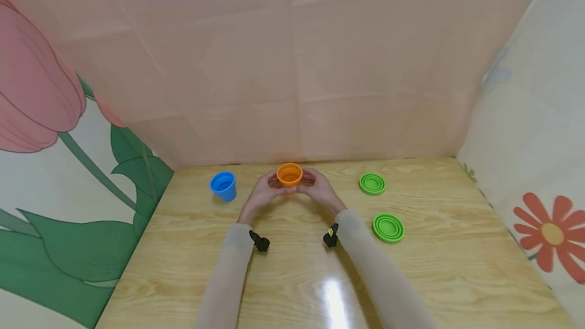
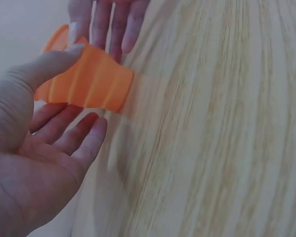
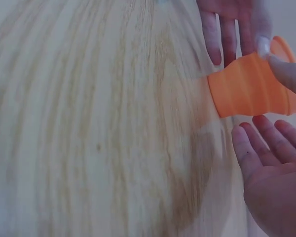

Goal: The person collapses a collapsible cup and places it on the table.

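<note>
An orange collapsible cup [image 1: 290, 175], pulled out to its full ribbed height, is between my two hands near the back edge of the table. My left hand [image 1: 264, 190] holds its left side, with the thumb on the near wall and the fingers behind. On the other side my right hand [image 1: 319, 190] grips it the same way, both thumbs close together at the front. In the left wrist view the cup [image 2: 89, 79] has its narrow base at the tabletop; whether it bears weight there I cannot tell.
Left of my hands stands a blue collapsible cup [image 1: 224, 187], also extended. To the right two green collapsible cups lie folded flat, one farther back [image 1: 372, 184] and one nearer [image 1: 388, 228]. A pink-draped wall [image 1: 292, 65] rises behind the wooden table [image 1: 292, 283].
</note>
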Demonstrator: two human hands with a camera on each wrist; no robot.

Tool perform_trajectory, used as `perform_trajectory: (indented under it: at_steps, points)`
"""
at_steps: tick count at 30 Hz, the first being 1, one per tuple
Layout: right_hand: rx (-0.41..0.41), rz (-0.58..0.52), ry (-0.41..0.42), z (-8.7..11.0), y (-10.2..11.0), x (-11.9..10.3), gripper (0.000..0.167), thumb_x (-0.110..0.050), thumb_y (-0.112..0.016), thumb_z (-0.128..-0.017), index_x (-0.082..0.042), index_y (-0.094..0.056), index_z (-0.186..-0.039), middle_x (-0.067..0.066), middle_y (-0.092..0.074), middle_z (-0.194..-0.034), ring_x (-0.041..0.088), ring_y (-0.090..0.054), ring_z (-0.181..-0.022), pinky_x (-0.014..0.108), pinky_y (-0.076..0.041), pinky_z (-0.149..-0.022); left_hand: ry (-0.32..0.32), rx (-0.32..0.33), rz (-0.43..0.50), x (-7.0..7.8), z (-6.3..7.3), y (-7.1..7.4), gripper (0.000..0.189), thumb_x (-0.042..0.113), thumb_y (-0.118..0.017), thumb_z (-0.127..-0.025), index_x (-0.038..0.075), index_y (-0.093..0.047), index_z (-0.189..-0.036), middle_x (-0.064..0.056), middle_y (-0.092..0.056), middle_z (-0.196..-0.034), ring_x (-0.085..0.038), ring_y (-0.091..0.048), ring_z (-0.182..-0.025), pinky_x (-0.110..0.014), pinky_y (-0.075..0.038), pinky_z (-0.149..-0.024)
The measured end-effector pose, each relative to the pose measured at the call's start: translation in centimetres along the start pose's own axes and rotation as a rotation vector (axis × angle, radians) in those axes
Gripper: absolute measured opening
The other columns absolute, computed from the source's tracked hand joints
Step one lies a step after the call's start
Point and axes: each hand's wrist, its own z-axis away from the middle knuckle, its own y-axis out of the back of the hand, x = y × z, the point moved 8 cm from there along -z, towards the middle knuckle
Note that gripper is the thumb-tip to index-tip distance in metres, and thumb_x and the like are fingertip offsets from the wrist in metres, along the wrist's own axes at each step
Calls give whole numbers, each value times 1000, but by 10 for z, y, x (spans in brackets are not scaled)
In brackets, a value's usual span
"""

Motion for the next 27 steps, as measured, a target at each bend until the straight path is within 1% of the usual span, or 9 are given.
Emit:
perform_trajectory:
  at_steps: [5,10,12,18,21,23,25,27]
  points:
    - [-6,-17,2,-3,0,-1,63,-3,-77,-93,-10,-52,-151,17,-61,-149,37,-58,-139,49,-50,-120,10,17,19,0,-3,2,68,14,-86,-89,16,-56,-149,-10,-62,-150,-31,-60,-139,-43,-56,-114]
    - [-16,-26,7,-3,0,-2,61,-4,-77,-93,-10,-55,-150,17,-62,-148,36,-61,-137,47,-53,-117,21,52,49,0,-5,7,72,7,-82,-90,11,-50,-154,-15,-57,-154,-33,-56,-143,-47,-51,-119]
    - [-15,-21,14,-4,1,-3,60,-4,-77,-94,-10,-55,-150,17,-63,-148,36,-62,-136,47,-54,-116,18,57,51,1,-5,8,72,5,-81,-91,10,-48,-154,-17,-56,-155,-35,-55,-144,-48,-50,-120]
    - [-32,9,30,-2,1,-3,56,-4,-76,-95,-9,-58,-147,18,-62,-148,38,-61,-137,49,-53,-116,30,64,38,6,3,7,67,5,-81,-91,10,-51,-151,-16,-57,-154,-35,-56,-144,-49,-51,-119]
    - [-53,56,45,5,3,-5,54,-6,-76,-95,-9,-59,-146,18,-63,-147,38,-60,-137,52,-52,-118,22,43,29,9,9,3,64,2,-79,-92,7,-52,-150,-18,-58,-153,-36,-57,-142,-47,-53,-117]
    - [-61,96,55,12,5,-7,54,-8,-78,-94,-9,-60,-144,16,-64,-146,38,-61,-136,53,-51,-118,17,19,26,11,14,-1,64,-1,-78,-92,6,-51,-150,-20,-57,-153,-37,-57,-142,-45,-54,-116]
    - [-80,113,75,20,8,-10,54,-9,-79,-93,-8,-60,-144,17,-65,-145,39,-62,-135,55,-51,-118,18,-2,12,12,19,-5,64,-1,-77,-92,5,-51,-150,-20,-57,-152,-37,-58,-141,-44,-55,-115]
    - [-88,118,87,27,11,-11,57,-10,-81,-92,-7,-60,-145,18,-65,-145,40,-62,-134,56,-51,-117,35,-17,5,13,24,-9,65,2,-79,-92,7,-51,-151,-17,-58,-152,-35,-59,-140,-43,-56,-113]
